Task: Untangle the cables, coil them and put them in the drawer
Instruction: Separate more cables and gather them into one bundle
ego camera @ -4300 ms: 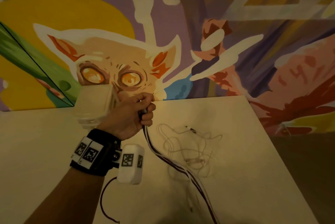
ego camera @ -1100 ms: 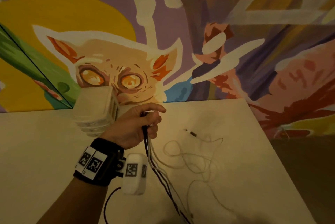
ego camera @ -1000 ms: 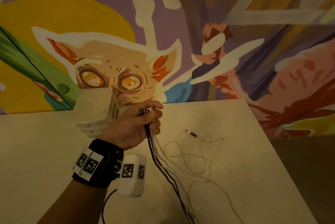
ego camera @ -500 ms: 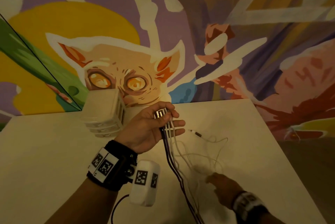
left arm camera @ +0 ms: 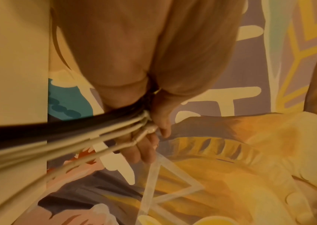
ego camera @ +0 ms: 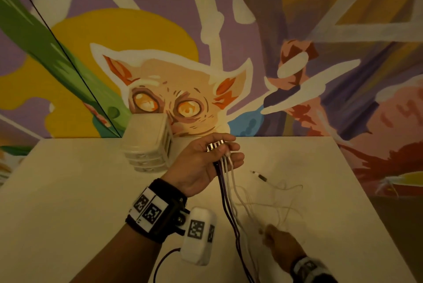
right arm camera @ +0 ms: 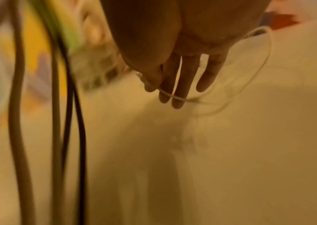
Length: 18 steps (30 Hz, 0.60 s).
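Cables (ego camera: pixel 225 182) fanning across left hand (ego camera: pixel 201 166), thumb pinning plugs — right hand (ego camera: pixel 278 242) now arriving, pinching thin white wire (right arm camera: pixel 170 95) — untangling proceeding.

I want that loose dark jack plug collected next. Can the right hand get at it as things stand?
Probably yes. The dark jack plug lies alone on the pale table, beyond the thin white wire tangle. The right hand sits just below that tangle, pinching a thin strand, which it may need to release first.
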Motion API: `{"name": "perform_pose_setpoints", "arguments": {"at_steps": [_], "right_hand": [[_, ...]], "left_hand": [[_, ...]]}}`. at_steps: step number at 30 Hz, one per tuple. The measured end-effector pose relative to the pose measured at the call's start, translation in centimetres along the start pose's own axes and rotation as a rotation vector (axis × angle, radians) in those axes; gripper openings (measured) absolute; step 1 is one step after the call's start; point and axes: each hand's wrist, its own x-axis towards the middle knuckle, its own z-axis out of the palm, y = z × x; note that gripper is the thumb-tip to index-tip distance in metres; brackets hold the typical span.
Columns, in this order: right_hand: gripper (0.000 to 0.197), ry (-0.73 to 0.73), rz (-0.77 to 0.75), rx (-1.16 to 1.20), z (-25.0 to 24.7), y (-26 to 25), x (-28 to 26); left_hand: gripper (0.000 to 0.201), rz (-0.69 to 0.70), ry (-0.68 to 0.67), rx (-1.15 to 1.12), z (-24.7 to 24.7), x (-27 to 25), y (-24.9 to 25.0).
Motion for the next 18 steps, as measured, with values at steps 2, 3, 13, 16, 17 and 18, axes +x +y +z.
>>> {"name": "perform_pose_setpoints", "arguments": {"at_steps": [2,3,13,16,17,18], "right_hand": [[0.015,0.215,0.090,0.304,-3.8,-0.6,0.0],[0.023,0.334,0.117,0.456,-5.8,-1.0,0.3],[0.009,0.782,-0.280,0.718,-19.4,-13.4,-1.5],[0.009,0.830,-0.327,0.636,-18.9,-14.8,-1.1],[0.009,0.837,-0.340,0.617,-18.8,-14.9,-1.0],[0.009,0.842,-0.353,0.583,-18.7,-15.0,-0.8]], "left_hand": [[0.022,0.023,0.030,0.031,-0.2,0.5,-0.5],[0.023,0.033,0.048,0.046,-0.2,0.8,-0.7],[0.026,0.044,0.145,0.115,0.3,2.4,-3.0],[0.027,0.035,0.135,0.093,0.2,2.2,-3.1],[0.027,0.034,0.130,0.077,0.1,2.1,-3.1],[0.027,0.037,0.124,0.057,-0.1,2.0,-3.1]]}}
